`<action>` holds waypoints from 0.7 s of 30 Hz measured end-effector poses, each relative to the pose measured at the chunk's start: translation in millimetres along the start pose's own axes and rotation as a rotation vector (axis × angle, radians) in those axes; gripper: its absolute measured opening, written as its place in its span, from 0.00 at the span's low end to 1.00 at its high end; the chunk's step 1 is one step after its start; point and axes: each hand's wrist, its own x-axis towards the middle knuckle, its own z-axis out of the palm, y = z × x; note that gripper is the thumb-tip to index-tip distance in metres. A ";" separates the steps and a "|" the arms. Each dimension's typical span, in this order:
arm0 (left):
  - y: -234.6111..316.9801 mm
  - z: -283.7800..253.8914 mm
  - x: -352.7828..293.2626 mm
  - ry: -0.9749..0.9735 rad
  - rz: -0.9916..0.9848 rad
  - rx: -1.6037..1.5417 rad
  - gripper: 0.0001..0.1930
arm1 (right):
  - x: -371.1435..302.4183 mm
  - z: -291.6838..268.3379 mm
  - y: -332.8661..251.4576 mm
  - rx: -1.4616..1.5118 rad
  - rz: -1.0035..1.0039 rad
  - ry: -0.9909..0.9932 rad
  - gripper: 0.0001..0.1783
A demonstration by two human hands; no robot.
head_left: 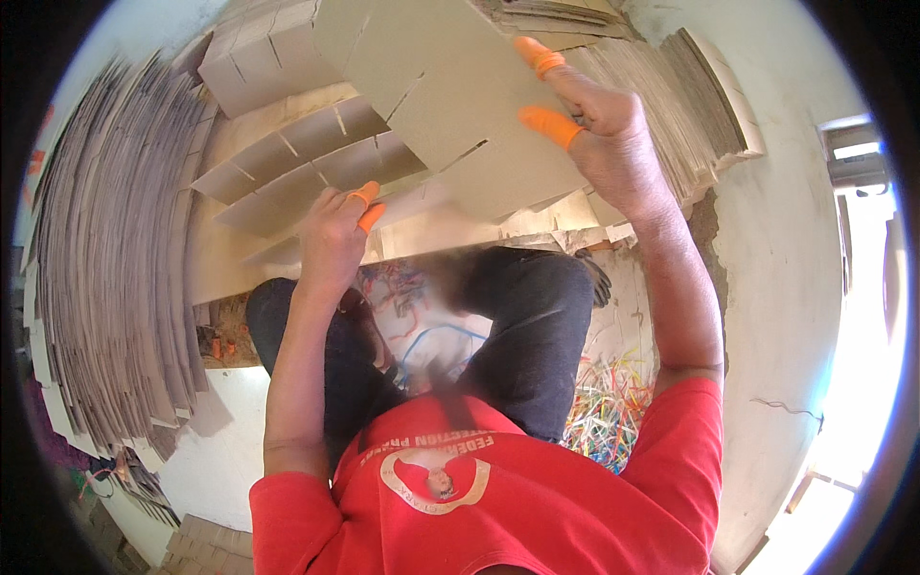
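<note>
A large slotted cardboard sheet [460, 105] hangs tilted over the table, its lower part blurred. My right hand [609, 144] grips it by the right side, with orange covers on thumb and finger. Closed around the near edge of a slotted cardboard strip [287, 196] is my left hand [331, 230], which also wears orange finger covers. Several such strips stand on edge side by side, left of the sheet. The sheet hides part of them.
Tall stacks of cardboard pieces [115, 249] rise at the left. More stacks [661, 96] lie at the back right, and a slotted cardboard block [259, 57] sits at the back left. Colourful plastic strips [604, 412] litter the floor near my legs. A wall [776, 259] stands right.
</note>
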 end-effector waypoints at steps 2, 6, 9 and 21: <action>-1.0 1.2 1.4 0.002 -0.011 -0.013 0.13 | 5.7 10.9 5.4 0.001 -0.082 -0.015 0.27; -1.0 1.8 3.8 0.019 -0.026 -0.050 0.11 | 15.6 27.2 0.1 -0.008 -0.132 -0.072 0.25; -1.9 1.0 4.5 0.007 -0.027 -0.025 0.10 | 19.1 41.4 -0.4 -0.007 -0.136 -0.108 0.24; -9.2 7.3 12.2 0.012 -0.023 -0.024 0.10 | 27.2 95.4 18.8 -0.202 -0.128 -0.363 0.30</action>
